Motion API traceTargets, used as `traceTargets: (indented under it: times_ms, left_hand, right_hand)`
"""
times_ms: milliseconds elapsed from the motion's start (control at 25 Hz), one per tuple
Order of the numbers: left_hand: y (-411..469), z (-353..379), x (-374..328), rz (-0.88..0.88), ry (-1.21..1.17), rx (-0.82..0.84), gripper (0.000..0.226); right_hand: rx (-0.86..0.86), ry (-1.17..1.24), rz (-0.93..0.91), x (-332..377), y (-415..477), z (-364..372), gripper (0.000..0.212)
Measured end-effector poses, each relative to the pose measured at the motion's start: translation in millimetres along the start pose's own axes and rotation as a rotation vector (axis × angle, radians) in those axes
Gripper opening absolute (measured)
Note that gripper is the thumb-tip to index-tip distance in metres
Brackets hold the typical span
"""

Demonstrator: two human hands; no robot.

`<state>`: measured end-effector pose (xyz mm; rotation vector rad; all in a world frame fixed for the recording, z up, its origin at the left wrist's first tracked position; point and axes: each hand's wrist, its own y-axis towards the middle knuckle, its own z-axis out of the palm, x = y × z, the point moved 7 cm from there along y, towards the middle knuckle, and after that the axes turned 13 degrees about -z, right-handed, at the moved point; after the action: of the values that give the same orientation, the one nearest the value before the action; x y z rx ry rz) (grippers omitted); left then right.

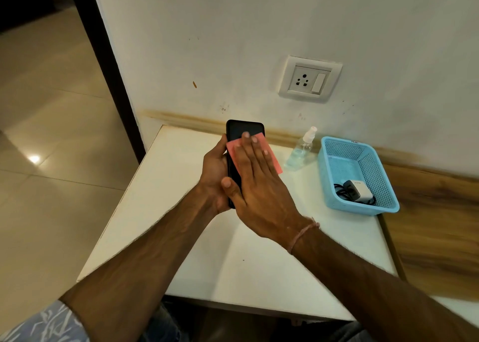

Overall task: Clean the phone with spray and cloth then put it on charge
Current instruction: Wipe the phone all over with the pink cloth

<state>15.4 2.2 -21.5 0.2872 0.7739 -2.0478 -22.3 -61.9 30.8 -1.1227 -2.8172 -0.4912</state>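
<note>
The left hand point(213, 172) is gripping the phone point(243, 130); the right hand point(255, 183), fingers straight, is pressing the pink cloth point(273, 160) against its screen.

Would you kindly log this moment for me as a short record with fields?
phone: black, gripped by left hand above table
cloth: pink, pressed on the phone by flat right hand
spray bottle: upright on table, beside basket
basket: blue, holds white charger and dark cable
wall socket: nothing plugged in
stage: wiping; charging not begun
</note>
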Motion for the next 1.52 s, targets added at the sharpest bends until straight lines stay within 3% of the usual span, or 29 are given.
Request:
traceTargets:
  times_ms: [240, 520, 680, 920, 1200, 1280, 1360, 1520]
  left_hand:
    - [2.2, -0.5, 0.2, 0.023, 0.016, -0.032, 0.066]
    - [2.9, 9.2, 9.8, -0.064, 0.023, 0.045, 0.064]
    - [-1.1, 7.7, 5.5, -0.05, -0.006, 0.056, 0.062]
    - [-3.2, 4.0, -1.5, -0.004, 0.025, -0.016, 0.068]
    - [-3.7, 7.7, 4.0, -0.11, -0.001, 0.055, 0.08]
    - [-3.1, 7.1, 2.3, -0.101, 0.004, 0.044, 0.081]
    - [-1.9, 6.8, 1.3, -0.087, 0.035, 0.028, 0.077]
    - [-2.9, 5.1, 2.6, -0.071, 0.015, 0.002, 0.07]
  right_hand:
    - [0.069, -0.045, -0.074, -0.4, -20.9, 5.1, 0.076]
    - [-0.021, -0.052, 0.114, -30.9, 21.6, -11.0, 0.078]
    - [-0.051, -0.053, 0.118, -25.6, 29.0, -10.8, 0.076]
    - [-0.004, -0.065, -0.031, 6.0, -11.7, 0.6, 0.07]
    - [0.14, -0.154, -0.23, 8.5, -46.9, 8.3, 0.054]
    - [0.15, -0.142, -0.287, -1.8, -40.1, 0.1, 0.059]
    - [0.12, -0.102, -0.215, -13.8, -25.1, -9.7, 0.066]
    - [0.022, 0.004, -0.03, -13.3, 0.8, -12.9, 0.053]
